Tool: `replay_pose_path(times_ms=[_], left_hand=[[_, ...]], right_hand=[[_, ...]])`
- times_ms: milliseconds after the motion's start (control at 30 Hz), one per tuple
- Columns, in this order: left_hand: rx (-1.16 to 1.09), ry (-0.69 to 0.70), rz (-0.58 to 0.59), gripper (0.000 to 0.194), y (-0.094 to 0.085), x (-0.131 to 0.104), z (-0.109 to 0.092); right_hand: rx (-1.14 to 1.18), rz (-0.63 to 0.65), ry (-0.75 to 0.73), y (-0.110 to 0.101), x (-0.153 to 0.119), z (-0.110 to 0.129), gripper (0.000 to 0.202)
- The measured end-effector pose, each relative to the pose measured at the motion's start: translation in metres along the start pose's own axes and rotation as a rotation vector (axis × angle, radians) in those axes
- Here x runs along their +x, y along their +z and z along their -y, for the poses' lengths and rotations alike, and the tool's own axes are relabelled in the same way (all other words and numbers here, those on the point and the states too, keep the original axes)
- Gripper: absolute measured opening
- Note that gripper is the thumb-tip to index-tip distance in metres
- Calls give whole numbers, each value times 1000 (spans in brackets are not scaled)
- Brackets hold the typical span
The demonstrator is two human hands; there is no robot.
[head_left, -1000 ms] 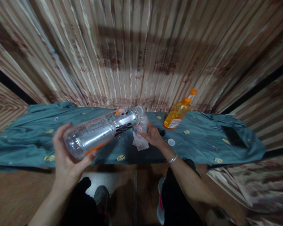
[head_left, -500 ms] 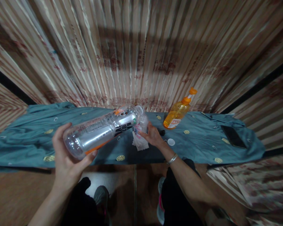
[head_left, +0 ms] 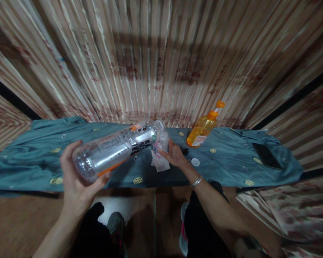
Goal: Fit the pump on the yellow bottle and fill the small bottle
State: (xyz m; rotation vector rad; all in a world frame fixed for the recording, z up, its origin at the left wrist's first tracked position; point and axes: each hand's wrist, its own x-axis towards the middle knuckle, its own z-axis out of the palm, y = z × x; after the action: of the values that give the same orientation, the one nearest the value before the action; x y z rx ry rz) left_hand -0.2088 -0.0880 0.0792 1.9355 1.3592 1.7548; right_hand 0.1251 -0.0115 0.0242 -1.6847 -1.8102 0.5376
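Note:
My left hand (head_left: 76, 179) is wrapped round the base of a large clear plastic bottle (head_left: 110, 152) with a silver and orange label. That bottle is tilted, its neck pointing right and up. Its mouth meets the top of a smaller clear bottle (head_left: 164, 139); whether the two touch I cannot tell. My right hand (head_left: 174, 154), with a bracelet at the wrist, grips the small bottle from the right. A crumpled white tissue (head_left: 161, 165) lies under and in front of the small bottle, which partly hides behind my fingers.
A pump bottle (head_left: 201, 130) of orange liquid stands to the right. Near my right wrist lie a small black object (head_left: 185, 151) and a white cap (head_left: 195, 162). A dark phone (head_left: 266, 156) rests at the right of the cloth-covered table (head_left: 228, 161). A striped curtain (head_left: 150, 64) hangs behind.

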Motion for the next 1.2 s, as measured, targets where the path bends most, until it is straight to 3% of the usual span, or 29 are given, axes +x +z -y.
replay_pose_path(times_ms=[467, 800, 1200], left_hand=[[-42, -94, -23, 109, 1, -1, 1], [36, -20, -38, 109, 2, 1, -3], [-24, -72, -25, 111, 1, -1, -2]], right_hand=[[11, -14, 7, 2, 0, 2, 47], [6, 0, -11, 0, 0, 2, 46], [27, -10, -4, 0, -1, 2, 45]])
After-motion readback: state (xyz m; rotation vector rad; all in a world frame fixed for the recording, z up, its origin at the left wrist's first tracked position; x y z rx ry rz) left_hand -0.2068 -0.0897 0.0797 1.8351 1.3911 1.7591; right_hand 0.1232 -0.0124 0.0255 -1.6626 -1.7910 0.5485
